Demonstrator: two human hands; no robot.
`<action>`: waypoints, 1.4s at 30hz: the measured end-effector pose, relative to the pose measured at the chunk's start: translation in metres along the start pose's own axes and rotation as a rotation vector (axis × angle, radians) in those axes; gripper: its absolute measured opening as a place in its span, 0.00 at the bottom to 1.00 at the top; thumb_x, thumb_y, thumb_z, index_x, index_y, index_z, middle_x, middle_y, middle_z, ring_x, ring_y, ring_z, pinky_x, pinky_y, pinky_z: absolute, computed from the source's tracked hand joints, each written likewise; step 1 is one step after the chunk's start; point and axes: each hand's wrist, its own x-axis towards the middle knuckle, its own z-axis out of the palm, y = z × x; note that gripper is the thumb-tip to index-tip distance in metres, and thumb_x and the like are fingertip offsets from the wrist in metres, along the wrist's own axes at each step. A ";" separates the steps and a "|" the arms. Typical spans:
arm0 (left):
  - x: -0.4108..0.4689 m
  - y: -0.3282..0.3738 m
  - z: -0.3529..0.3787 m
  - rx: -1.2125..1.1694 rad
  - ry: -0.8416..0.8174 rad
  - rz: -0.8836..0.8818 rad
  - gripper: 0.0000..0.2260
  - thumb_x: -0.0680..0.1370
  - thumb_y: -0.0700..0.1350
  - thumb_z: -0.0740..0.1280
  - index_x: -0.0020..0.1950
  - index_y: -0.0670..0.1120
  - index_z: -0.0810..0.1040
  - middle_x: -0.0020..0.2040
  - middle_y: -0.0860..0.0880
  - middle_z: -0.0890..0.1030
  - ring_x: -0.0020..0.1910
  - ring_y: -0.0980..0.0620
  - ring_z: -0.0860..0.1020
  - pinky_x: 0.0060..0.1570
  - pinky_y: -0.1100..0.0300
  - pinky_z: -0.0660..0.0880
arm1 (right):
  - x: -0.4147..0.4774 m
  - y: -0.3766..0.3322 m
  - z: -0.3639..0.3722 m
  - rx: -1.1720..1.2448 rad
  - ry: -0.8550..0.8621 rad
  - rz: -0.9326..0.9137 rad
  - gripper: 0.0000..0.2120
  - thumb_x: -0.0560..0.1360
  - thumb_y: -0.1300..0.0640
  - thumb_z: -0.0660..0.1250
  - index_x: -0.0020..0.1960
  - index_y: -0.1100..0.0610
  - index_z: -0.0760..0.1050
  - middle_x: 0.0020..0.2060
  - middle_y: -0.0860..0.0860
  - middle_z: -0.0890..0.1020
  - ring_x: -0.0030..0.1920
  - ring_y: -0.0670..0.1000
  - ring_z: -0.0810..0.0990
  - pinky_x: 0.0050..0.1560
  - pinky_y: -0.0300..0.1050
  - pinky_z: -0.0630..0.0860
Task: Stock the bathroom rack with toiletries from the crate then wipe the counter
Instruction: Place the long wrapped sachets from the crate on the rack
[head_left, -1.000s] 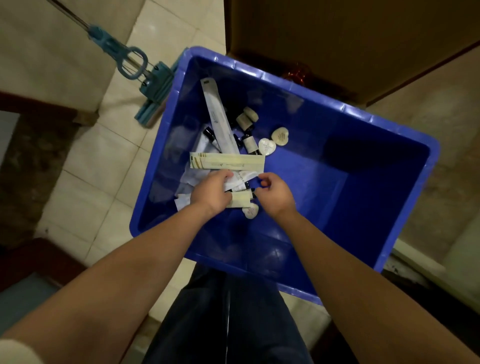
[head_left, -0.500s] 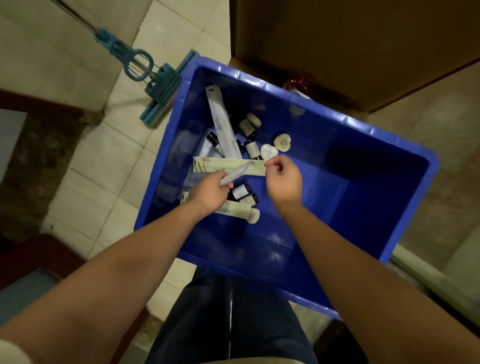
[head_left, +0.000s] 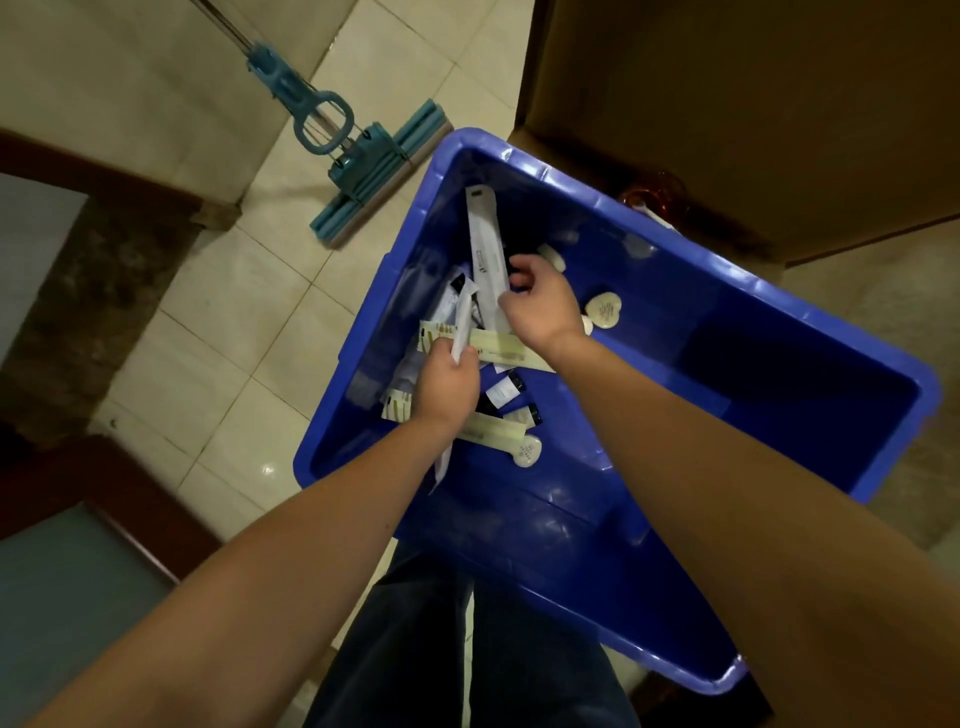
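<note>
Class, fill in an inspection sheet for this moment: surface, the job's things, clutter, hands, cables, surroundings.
Surface: tiled floor, glossy; counter and rack not in view.
Job's things: blue crate holds a long white packet, cream flat packets, small dark-capped bottles and heart-shaped soaps.
Clutter: sponge mop, its head on the floor left of the crate.
Hands: left hand grips a thin white sachet; right hand pinches the long white packet.
Cables: nothing seen.
Surroundings: cardboard box behind the crate; dark wooden trim at left.
</note>
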 end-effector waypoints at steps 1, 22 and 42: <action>0.000 -0.001 0.001 -0.008 -0.002 -0.007 0.07 0.81 0.46 0.58 0.44 0.46 0.70 0.36 0.50 0.74 0.35 0.51 0.72 0.35 0.58 0.66 | 0.004 -0.001 0.001 -0.024 -0.005 -0.008 0.23 0.74 0.60 0.65 0.69 0.54 0.71 0.57 0.49 0.80 0.54 0.52 0.80 0.56 0.50 0.78; -0.045 0.054 -0.025 -0.115 -0.144 0.054 0.08 0.82 0.46 0.57 0.57 0.44 0.70 0.36 0.50 0.74 0.30 0.54 0.69 0.30 0.61 0.65 | -0.082 -0.020 -0.046 0.154 -0.086 0.093 0.12 0.80 0.63 0.57 0.60 0.60 0.75 0.39 0.51 0.83 0.39 0.49 0.80 0.43 0.46 0.76; -0.186 0.093 -0.120 -0.075 -0.562 0.328 0.15 0.82 0.55 0.57 0.54 0.45 0.76 0.31 0.51 0.73 0.24 0.56 0.66 0.24 0.62 0.61 | -0.318 -0.036 -0.012 0.913 0.459 0.005 0.12 0.77 0.72 0.60 0.56 0.59 0.67 0.53 0.66 0.81 0.40 0.55 0.87 0.33 0.43 0.81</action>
